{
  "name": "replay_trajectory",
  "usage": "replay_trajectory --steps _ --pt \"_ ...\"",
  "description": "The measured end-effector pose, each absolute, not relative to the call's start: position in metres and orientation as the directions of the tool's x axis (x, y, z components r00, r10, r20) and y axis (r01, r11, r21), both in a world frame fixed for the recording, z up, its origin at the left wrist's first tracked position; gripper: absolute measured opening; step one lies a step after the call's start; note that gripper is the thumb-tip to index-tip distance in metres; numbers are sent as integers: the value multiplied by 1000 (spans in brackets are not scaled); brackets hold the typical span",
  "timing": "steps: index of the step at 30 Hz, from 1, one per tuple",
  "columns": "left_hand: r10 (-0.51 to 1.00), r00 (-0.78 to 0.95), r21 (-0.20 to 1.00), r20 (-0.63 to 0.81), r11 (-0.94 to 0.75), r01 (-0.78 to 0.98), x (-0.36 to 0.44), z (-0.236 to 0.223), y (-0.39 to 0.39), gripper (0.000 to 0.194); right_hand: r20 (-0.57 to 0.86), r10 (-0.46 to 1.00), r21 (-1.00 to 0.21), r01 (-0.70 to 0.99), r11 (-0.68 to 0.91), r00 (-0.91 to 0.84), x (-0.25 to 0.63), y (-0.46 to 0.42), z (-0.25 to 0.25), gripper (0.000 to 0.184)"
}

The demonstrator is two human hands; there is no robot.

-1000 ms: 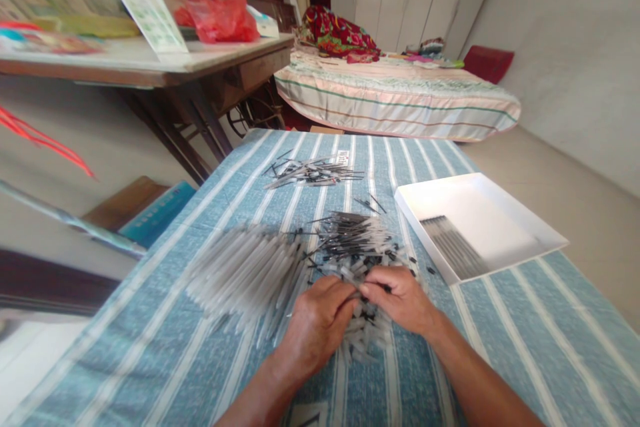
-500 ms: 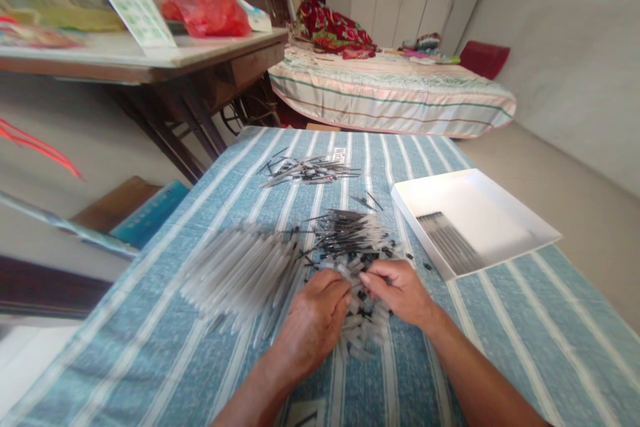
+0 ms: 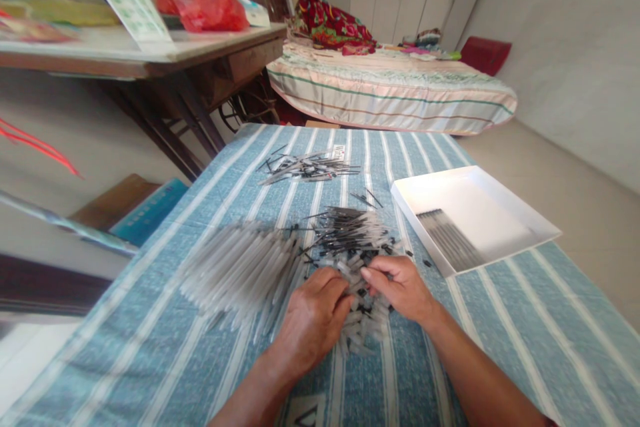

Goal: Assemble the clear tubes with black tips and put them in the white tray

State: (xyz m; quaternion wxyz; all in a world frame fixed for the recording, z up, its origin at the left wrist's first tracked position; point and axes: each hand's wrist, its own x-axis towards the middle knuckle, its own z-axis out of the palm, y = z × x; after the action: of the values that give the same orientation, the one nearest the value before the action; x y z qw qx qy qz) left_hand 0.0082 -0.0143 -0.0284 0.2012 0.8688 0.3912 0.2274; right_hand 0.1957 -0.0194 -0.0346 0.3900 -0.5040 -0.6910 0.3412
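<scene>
My left hand (image 3: 314, 310) is closed in a pinch at the left edge of a heap of translucent pen caps (image 3: 363, 340) and small black plugs. Just across from it my right hand (image 3: 403, 288) pinches with thumb and forefinger, over the same heap. A small gap separates the fingertips. Whatever either hand grips is too small or hidden to make out. Left of my hands lies a broad pile of clear pen barrels (image 3: 240, 270). Beyond the caps, black-inked pen refills (image 3: 345, 230) are stacked.
On the right stands a shallow white box (image 3: 505, 210) with a row of pens (image 3: 450, 240) inside. Farther back lies a loose pile of pen parts (image 3: 313, 167). A striped cloth (image 3: 165, 327) covers the table. A desk (image 3: 210, 50) is at left, a bed (image 3: 395, 93) behind.
My hands were touching at the fingertips a second ago; they have since drawn slightly apart. The view has shifted a little. The piles and box look the same.
</scene>
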Motion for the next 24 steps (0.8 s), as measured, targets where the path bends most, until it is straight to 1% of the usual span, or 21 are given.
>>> replay_trajectory --steps 4,9,12,14,16,19,24 --pt "770 597 517 224 -613 597 9 -26 -14 14 187 968 -881 407 240 -167 197 -19 -35 34" --pt "782 575 496 240 -608 619 9 -26 -15 10 169 973 -889 402 220 -158 196 -19 -38 32" --pt "797 544 527 261 -590 611 9 -26 -14 10 153 980 -908 374 190 -125 200 -18 -39 33" --pt "823 493 572 282 -556 603 8 -26 -13 11 163 982 -909 373 186 -94 204 -17 -39 32" --pt "861 414 627 294 -501 597 7 -25 -11 11 198 976 -880 423 216 -86 209 -16 -38 29" --pt "910 295 696 290 -412 588 6 -22 -8 12 255 955 -788 540 296 -152 213 -15 -38 21" --pt "959 171 800 228 -284 529 5 -19 -6 16 246 917 -644 654 397 -314 211 -16 -41 15"
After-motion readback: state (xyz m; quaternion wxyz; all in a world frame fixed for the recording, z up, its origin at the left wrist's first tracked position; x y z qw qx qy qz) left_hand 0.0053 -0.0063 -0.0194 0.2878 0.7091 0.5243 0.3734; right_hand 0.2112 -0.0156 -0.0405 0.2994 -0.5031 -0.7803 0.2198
